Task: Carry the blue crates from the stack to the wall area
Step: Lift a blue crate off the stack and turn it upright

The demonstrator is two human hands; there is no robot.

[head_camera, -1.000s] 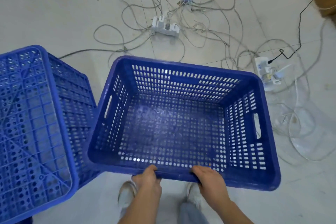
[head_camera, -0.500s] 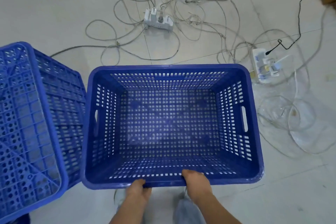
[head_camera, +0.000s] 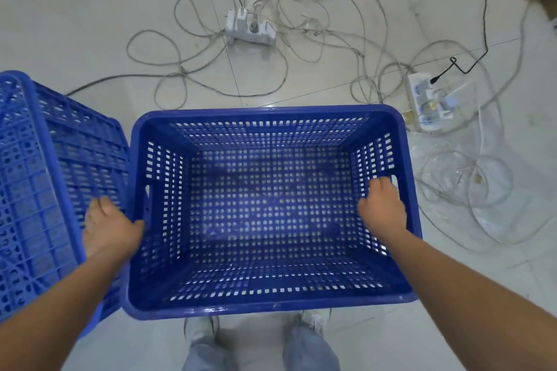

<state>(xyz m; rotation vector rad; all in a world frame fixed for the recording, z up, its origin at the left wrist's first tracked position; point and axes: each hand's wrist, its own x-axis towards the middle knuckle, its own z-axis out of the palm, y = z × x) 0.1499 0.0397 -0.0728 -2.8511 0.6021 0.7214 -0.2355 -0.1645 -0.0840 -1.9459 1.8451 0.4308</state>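
Blue perforated crate sits open side up, directly in front of the person's shoes, over pale floor tiles; whether it rests on the floor or is lifted, cannot tell. Left hand is on the outside of the crate's left wall, thumb hooked over the rim, fingers hidden behind the wall. Right hand lies against the inside of the right wall, fingers curled into the handle slot. Second blue crate, upturned, stands just beside the left wall. Beyond: tangled cables, one power strip ahead, another power strip near the far right corner
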